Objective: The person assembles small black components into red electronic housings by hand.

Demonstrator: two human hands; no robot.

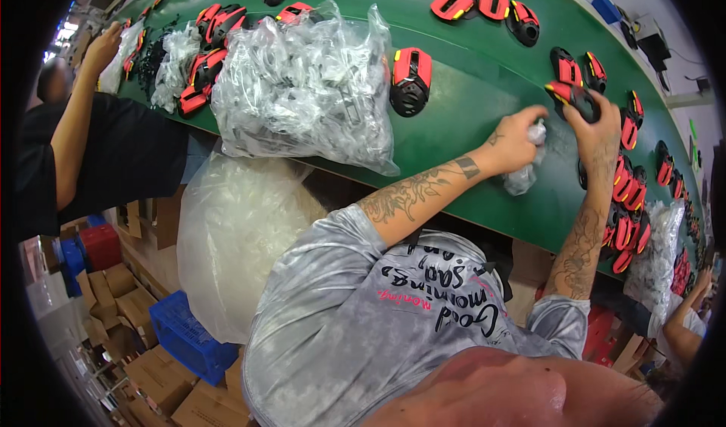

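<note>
My left hand (516,141) is closed round a small crumpled clear plastic bag (520,179), which hangs down over the green table. In my right hand (597,121) is a red-and-black plastic shell (572,98) with a yellow edge, gripped by its black end and tilted above the tabletop. The two hands are close together but apart. Just beyond the right hand lie similar shells (565,66). More of them (626,181) are heaped beside my right forearm, and a single shell (411,81) rests left of my left hand.
A large clear bag full of small parts (302,87) stands left on the green table (469,72). Below it hangs a big translucent bag (234,238). A blue crate (189,332) and cardboard boxes (155,378) sit on the floor. Co-workers' arms (72,117) show at both sides.
</note>
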